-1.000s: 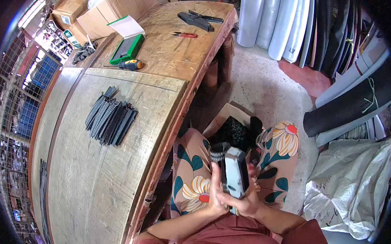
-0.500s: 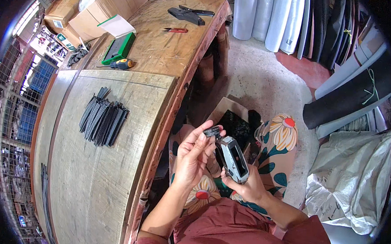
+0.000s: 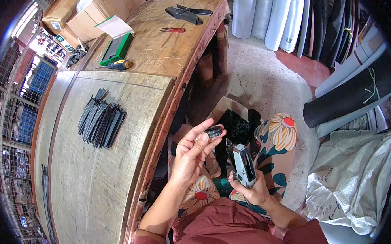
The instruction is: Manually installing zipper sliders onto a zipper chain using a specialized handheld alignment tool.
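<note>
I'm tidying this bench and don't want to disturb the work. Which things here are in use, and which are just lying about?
In use:
left hand pinching a small black strap piece
right hand gripping a grey staple gun
stack of black strips on the wooden table, probably the same stock

Lying about:
red-handled pliers
green tray
yellow tape measure
cardboard boxes

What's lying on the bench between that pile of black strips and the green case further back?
In the head view, only bare wood and the seam between two boards lie between the black strips and the green case; a yellow tape measure sits just beside.

rough wooden table [image 3: 113, 170] (metal stapler [image 3: 243, 164])
</note>
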Tool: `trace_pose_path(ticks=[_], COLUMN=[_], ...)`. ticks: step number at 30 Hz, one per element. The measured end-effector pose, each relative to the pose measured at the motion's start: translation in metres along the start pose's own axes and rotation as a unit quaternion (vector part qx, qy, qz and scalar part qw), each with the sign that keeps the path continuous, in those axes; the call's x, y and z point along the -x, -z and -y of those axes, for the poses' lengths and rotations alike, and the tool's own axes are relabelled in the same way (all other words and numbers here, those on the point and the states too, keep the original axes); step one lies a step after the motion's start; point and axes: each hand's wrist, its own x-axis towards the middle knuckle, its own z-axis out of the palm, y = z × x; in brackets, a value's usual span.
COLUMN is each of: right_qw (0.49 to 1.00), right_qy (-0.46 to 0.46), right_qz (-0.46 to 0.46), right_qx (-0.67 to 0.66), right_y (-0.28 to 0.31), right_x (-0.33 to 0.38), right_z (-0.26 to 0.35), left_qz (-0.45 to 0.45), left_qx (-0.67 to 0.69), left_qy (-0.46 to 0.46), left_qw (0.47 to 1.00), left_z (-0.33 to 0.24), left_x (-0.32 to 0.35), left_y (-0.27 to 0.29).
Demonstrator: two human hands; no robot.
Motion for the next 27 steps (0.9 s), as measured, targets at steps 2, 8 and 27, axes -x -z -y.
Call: trace_pose_path(ticks=[2,8,27], right_qw=[1.000,1.000,0.998], right_qy=[0.018,0.014,-0.012], right_qz=[-0.015,-0.016,0.051], right_qx=[-0.017,-0.017,0.021], right_y=[0.000,0.002,-0.014], right_x=[0.001,0.000,0.004], right_z=[-0.002,0.005,0.014], left_qz=[-0.004,-0.002,0.053], left_qx=[0.002,0.064,-0.071], left_qy=[-0.001,0.025,0.041], left_qw=[1.000,0.998,0.995], left_z=[0.001,0.003,-0.008], left_x=[0.000,0.001,0.017], left_y=[0.002,0.013,0.013])
